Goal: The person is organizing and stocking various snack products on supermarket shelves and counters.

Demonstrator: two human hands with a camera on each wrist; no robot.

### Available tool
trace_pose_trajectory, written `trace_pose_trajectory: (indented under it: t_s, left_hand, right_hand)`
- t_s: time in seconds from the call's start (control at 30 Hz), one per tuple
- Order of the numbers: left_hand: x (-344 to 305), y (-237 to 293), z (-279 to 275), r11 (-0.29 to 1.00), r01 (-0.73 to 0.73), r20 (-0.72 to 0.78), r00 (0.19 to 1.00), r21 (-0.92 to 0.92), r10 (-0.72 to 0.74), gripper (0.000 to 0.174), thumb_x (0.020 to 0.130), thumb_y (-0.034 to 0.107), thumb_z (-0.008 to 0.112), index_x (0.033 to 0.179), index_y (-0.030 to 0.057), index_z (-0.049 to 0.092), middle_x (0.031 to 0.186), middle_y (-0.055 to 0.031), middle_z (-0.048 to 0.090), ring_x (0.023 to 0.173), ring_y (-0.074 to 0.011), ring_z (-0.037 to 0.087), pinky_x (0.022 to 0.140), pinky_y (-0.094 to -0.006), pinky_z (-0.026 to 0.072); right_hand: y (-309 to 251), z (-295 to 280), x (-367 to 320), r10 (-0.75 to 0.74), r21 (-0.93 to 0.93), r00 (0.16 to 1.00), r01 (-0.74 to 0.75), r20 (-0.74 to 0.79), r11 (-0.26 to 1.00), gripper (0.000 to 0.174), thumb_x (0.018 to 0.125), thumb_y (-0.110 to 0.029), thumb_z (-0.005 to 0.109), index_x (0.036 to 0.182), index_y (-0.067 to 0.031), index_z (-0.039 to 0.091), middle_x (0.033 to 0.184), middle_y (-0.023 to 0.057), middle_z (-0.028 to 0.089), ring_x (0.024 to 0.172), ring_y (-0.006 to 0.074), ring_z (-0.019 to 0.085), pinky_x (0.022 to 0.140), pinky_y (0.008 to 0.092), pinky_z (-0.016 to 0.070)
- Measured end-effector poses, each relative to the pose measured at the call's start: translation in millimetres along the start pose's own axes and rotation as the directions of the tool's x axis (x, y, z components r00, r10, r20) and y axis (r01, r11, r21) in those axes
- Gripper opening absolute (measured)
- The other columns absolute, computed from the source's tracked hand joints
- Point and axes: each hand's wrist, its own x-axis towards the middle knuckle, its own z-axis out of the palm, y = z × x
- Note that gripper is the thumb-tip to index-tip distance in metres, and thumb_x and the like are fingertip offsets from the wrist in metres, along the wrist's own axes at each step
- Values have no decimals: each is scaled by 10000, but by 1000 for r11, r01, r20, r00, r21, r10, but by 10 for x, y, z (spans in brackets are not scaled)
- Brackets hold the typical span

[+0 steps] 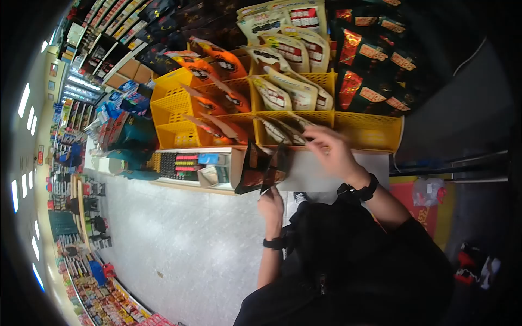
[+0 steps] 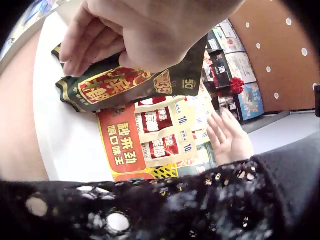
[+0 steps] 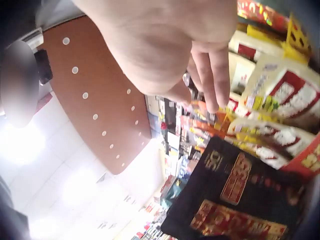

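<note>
My left hand (image 1: 270, 205) grips black betel nut bags (image 1: 253, 169) by their lower edge, in front of the shelf. In the left wrist view, the fingers and thumb lie over a black bag (image 2: 145, 87) with red and gold lettering and a "50" on it. My right hand (image 1: 333, 155) reaches to the front yellow compartment, its fingertips close to the cream betel nut packs (image 1: 274, 130). Loosely extended fingers show on this hand in the right wrist view, beside cream packs (image 3: 285, 95), with nothing held between them. The black bag (image 3: 227, 195) stands below it there.
Yellow baskets (image 1: 173, 95) hold orange packs (image 1: 225, 60) on the left and cream packs in the middle. Black-and-red bags (image 1: 372, 54) stand upright at the right, behind a yellow bin (image 1: 367, 130). Small boxes (image 1: 187, 163) fill a low tray left of the black bags.
</note>
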Motion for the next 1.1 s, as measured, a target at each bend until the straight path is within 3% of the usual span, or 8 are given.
trace_pose_trajectory:
  t_s: [0.1,0.17,0.27,0.37,0.5,0.8,0.93,1.1]
  left_hand:
    - [20,-51,32,967,203,220,961,-151,-167,714,1013,576,377,969,-34,745,720,-143,730,729,-238,734,688,-357,567]
    - [5,-3,70,926,280,343,921,-253,-185,815,998,656,333,1084,-60,713,796,-173,741,762,-220,738,655,-321,576]
    - [-45,128,30,874,265,422,903,-408,-77,737,1005,605,381,1254,-41,635,898,-202,744,768,-226,737,675,-335,562]
    - [-159,349,-69,868,176,371,929,-465,11,655,1008,542,458,1347,-7,570,973,-216,738,770,-235,736,658,-336,563]
    - [-173,451,-106,854,114,381,919,-507,104,588,994,450,557,1383,10,528,989,-196,740,813,-240,740,678,-333,564]
    - [-286,775,-310,742,-176,263,862,-646,434,800,847,273,803,1487,29,390,1277,-199,631,1115,-260,659,905,-363,552]
    - [-338,889,-422,657,-376,208,746,-653,633,1040,732,292,895,1531,21,287,1428,-203,519,1252,-277,577,1009,-412,496]
    - [-405,940,-479,624,-529,202,648,-575,735,940,708,279,900,1468,9,416,1365,-220,574,1238,-314,591,1012,-378,493]
  right_hand:
    - [95,-547,237,-5,-293,891,-144,-455,945,558,861,-27,728,1375,-51,512,1289,135,584,724,156,671,659,296,561]
    - [96,-851,391,-287,-587,843,-42,-455,808,613,858,-44,728,1410,-54,461,1284,132,550,699,160,656,702,320,555]
    - [-15,-1016,495,-108,-591,867,-235,-486,771,507,865,-97,725,1336,-64,540,1208,126,586,733,223,671,752,353,542]
    - [167,-1202,498,-252,-798,911,-121,-325,591,329,874,-151,718,1187,-71,653,1112,108,624,791,283,674,751,375,535]
    - [-2,-1249,432,-192,-711,927,-103,-322,696,108,876,-125,708,925,-31,728,947,98,661,831,311,665,720,372,523]
    - [-1262,-1433,157,-267,-604,884,-21,-383,797,100,867,-16,724,966,-4,721,902,92,644,750,173,641,647,292,497]
    - [-1355,-1426,25,-111,-533,993,78,-30,843,110,832,-1,737,942,-5,724,872,87,639,731,189,639,630,305,490]
    - [-998,-931,-27,-49,-400,950,175,308,899,86,826,-50,735,890,6,727,829,82,623,747,230,636,675,325,490]
